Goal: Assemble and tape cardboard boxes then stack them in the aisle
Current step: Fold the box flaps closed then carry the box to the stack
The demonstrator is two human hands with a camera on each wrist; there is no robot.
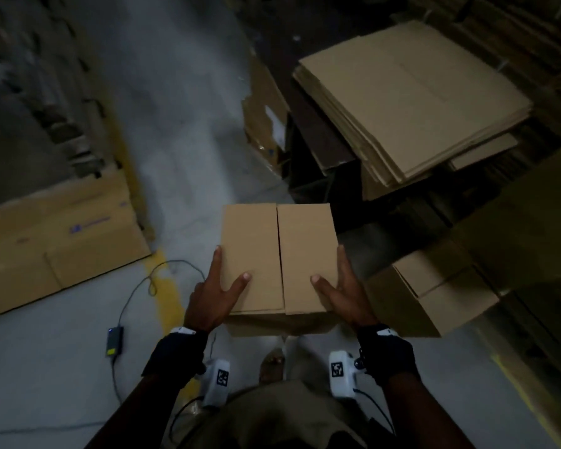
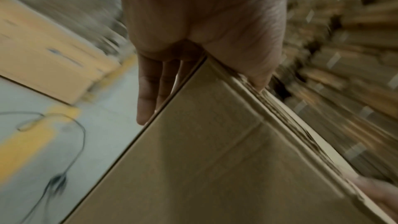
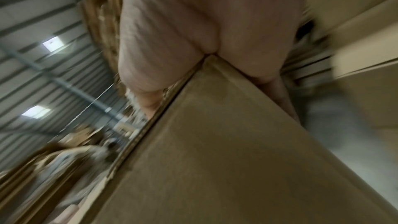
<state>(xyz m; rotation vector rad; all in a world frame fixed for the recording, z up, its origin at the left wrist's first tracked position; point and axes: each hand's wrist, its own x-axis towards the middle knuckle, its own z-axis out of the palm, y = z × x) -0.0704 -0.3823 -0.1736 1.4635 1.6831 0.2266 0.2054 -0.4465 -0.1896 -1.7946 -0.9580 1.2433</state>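
Cardboard box point(image 1: 277, 260), flaps closed with a bare seam, is held above the floor point(image 1: 182, 131) between the left hand point(image 1: 212, 296) and right hand point(image 1: 344, 293), thumbs on top. Flattened cartons point(image 1: 412, 102) lie behind; blue print on floor cardboard point(image 1: 62, 241) is unreadable.

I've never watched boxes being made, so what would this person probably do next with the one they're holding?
Probably tape the seam. The brown cardboard box is held between the left hand and right hand, thumbs on top; its two flaps meet along a centre seam that shows no tape.
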